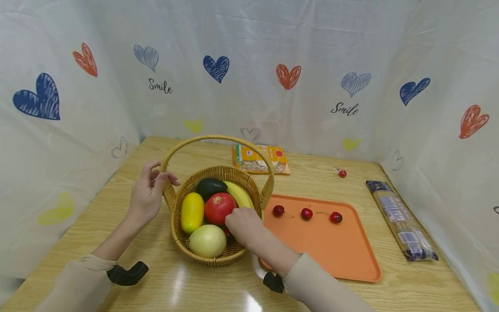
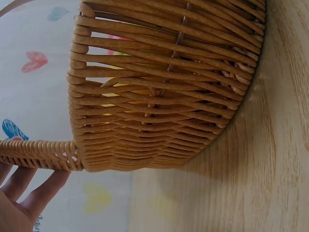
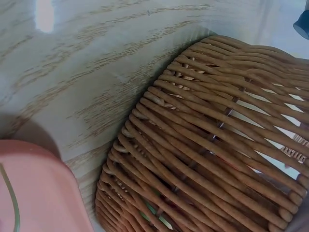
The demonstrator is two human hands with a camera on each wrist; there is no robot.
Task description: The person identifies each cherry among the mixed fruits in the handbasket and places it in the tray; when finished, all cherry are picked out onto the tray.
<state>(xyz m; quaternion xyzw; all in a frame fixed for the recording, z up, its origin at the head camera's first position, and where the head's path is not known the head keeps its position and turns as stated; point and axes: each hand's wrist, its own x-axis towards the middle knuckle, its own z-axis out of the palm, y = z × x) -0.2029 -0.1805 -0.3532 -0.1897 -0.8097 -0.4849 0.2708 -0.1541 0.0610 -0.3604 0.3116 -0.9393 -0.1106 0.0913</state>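
A wicker basket (image 1: 222,261) with a tall arched handle (image 1: 214,137) stands on the wooden table. My left hand (image 1: 146,193) holds the handle's left base, its fingers behind the woven strip (image 2: 38,153) in the left wrist view. Inside lie a pomegranate (image 1: 219,208), a banana (image 1: 238,193), a dark green avocado-like fruit (image 1: 210,187), a yellow oblong fruit (image 1: 192,212) and a pale round melon (image 1: 208,241). My right hand (image 1: 245,227) reaches over the right rim beside the pomegranate, fingertips hidden. Something small and red (image 1: 227,232) shows beneath it; whether I hold it is unclear.
Right of the basket, an orange tray (image 1: 323,249) carries three cherries, one a cherry (image 1: 306,213) in the middle. An orange grain packet (image 1: 261,159) lies behind. Farther right are a red-wrapped candy (image 1: 341,173) and a long noodle packet (image 1: 401,221). Curtains surround the table.
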